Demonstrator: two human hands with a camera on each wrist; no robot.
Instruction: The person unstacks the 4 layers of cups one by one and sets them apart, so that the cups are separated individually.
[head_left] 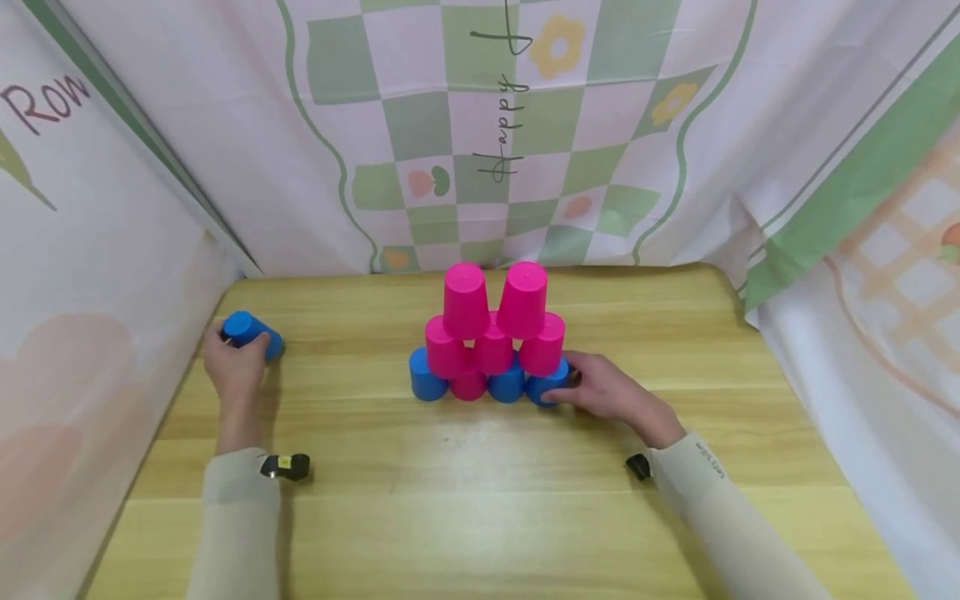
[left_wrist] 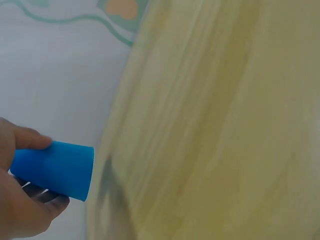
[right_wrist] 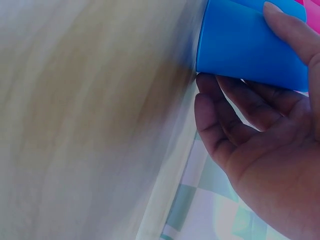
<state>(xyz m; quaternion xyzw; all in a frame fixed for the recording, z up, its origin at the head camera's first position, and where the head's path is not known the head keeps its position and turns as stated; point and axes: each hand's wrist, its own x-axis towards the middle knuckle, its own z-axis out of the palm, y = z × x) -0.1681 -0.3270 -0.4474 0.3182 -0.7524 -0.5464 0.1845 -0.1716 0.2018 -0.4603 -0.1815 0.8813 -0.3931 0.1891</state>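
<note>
At the left of the head view, my left hand [head_left: 234,367] grips a blue cup [head_left: 258,333] between thumb and fingers. That cup [left_wrist: 60,170] leans, its wide rim close over the tabletop in the left wrist view. My right hand [head_left: 611,390] holds the blue cup [head_left: 542,388] at the right end of a stacked cup wall, thumb across its front and fingers along its far side. Upside-down cups form the wall: a bottom row of blue cups with one pink cup [head_left: 468,385], three pink cups [head_left: 492,350] above, and two pink cups [head_left: 465,302] on top.
The wooden table [head_left: 450,500] stretches in front of the stack. A patterned cloth [head_left: 487,125] hangs behind its far edge, with more cloth along the left and right sides. Small black devices [head_left: 288,467] sit at both wrists.
</note>
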